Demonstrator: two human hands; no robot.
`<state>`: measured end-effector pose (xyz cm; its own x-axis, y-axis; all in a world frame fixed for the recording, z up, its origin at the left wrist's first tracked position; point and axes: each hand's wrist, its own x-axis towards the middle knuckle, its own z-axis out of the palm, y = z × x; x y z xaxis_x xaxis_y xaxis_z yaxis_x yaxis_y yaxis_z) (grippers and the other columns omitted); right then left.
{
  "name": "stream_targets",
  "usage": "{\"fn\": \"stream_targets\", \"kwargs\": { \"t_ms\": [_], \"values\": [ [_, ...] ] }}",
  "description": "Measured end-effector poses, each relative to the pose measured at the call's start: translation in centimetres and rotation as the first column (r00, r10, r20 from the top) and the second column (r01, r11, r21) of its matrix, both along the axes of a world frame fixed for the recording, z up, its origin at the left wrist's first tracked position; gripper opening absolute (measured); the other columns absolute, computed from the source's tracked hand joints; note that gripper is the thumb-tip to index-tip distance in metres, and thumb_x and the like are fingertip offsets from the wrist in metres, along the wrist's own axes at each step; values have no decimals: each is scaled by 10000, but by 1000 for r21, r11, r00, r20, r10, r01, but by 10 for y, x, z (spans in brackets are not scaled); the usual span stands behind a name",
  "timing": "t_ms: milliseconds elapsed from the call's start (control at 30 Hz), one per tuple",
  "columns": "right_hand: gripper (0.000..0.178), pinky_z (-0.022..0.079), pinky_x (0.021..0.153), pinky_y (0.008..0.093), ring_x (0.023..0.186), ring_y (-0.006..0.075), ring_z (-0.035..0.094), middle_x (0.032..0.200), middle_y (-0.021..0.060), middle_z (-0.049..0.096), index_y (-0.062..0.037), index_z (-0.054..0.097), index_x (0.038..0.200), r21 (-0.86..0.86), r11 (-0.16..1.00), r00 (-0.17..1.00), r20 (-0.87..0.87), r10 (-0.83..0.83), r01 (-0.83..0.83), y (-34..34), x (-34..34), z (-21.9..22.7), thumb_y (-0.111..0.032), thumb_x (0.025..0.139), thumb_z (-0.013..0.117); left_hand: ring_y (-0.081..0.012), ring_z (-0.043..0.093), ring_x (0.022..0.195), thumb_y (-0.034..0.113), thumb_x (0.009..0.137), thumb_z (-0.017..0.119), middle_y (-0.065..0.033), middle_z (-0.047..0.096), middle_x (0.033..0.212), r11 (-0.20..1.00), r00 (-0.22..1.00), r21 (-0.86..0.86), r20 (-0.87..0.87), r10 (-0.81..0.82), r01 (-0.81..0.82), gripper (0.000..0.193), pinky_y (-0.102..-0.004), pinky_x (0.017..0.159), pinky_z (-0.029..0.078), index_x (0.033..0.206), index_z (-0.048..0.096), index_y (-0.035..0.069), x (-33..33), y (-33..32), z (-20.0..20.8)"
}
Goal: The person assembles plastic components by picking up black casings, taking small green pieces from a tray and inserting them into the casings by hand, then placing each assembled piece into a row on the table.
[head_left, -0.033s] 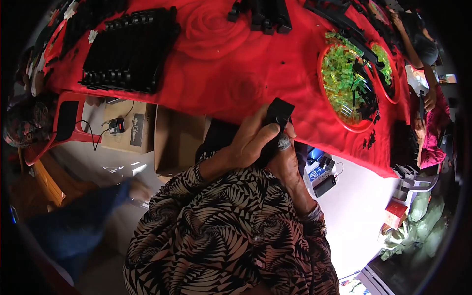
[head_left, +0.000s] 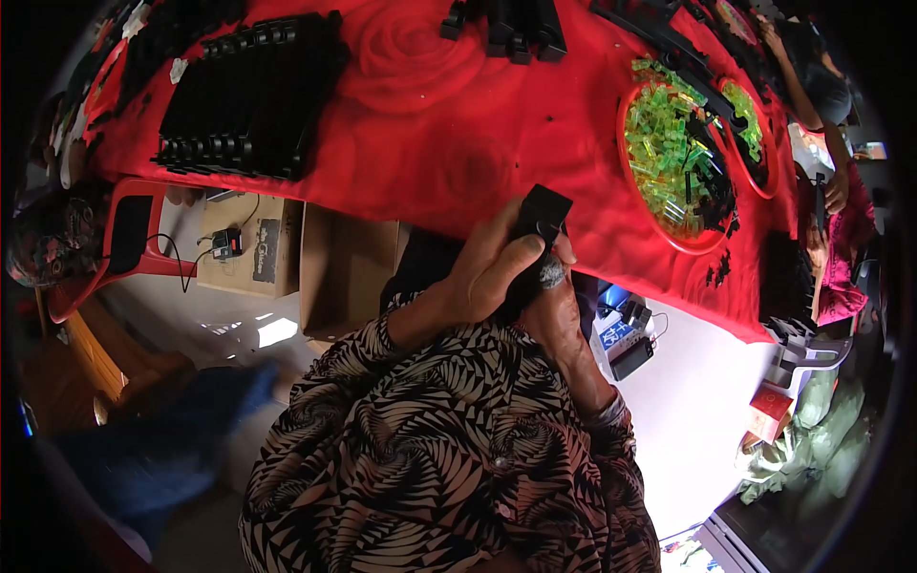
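In front of my chest, just off the table's near edge, both hands hold a black block-ended plastic piece [head_left: 546, 205]. My left hand [head_left: 482, 267] closes around its upper part, with the thumb lying across it. Lower down, my right hand [head_left: 552, 304] grips the same piece, and grey wrapping shows on one of its fingers. The piece tilts up and away from me, and its lower end is hidden by my hands.
Black parts [head_left: 253, 100] lie stacked on the red-covered table [head_left: 430, 124]. A red-rimmed basket [head_left: 626, 158] holds small green pieces and black bits. An open cardboard box [head_left: 349, 263] stands below the edge, left of me. A person in blue [head_left: 181, 430] is at lower left.
The blurred person in blue at lower left has shifted a little. My hands and the black piece stay nearly in place.
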<state>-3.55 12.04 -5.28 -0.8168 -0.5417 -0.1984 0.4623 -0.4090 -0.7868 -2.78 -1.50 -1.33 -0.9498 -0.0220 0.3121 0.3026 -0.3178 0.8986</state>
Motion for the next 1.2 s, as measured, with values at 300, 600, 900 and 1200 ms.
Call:
{"fn": "stream_targets", "kwargs": {
  "t_ms": [300, 600, 900, 1200],
  "values": [
    [288, 431, 635, 262, 749, 104, 565, 827, 30, 599, -34, 617, 1086, 293, 954, 993, -85, 85, -57, -22, -32, 45, -276, 975, 506, -8, 452, 558, 445, 1022, 338, -77, 675, 1075, 982, 918, 103, 383, 107, -157, 442, -158, 443, 309, 1213, 492, 77, -5, -11, 5],
    [510, 501, 903, 304, 959, 187, 639, 1057, 119, 645, 58, 487, 1246, 418, 861, 789, -614, 31, 291, -5, -23, 65, -13, 805, 734, -291, 614, 967, 515, 1018, 249, -192, 661, 989, 814, 942, 554, 334, -24, -176, 571, -397, 930, 466, 1021, 548, 28, -13, -52, -15],
    [642, 485, 926, 379, 1149, 313, 526, 1227, 154, 583, 23, 480, 1308, 398, 815, 330, -904, 271, 421, -21, -22, 79, 67, 710, 709, -195, 620, 909, 434, 1029, 322, -114, 659, 949, 868, 850, 411, 527, 22, -278, 509, -316, 848, 487, 1101, 599, 13, -10, -37, 2],
    [772, 474, 924, 443, 1179, 424, 496, 1321, 243, 441, -1, 411, 1376, 627, 653, 428, -775, 465, 425, -27, -16, 71, 45, 665, 708, -121, 619, 785, 331, 1019, 433, -42, 637, 891, 909, 828, 347, 561, -4, -231, 333, -256, 707, 522, 1104, 564, 38, -8, -31, -4]
  ]
}}
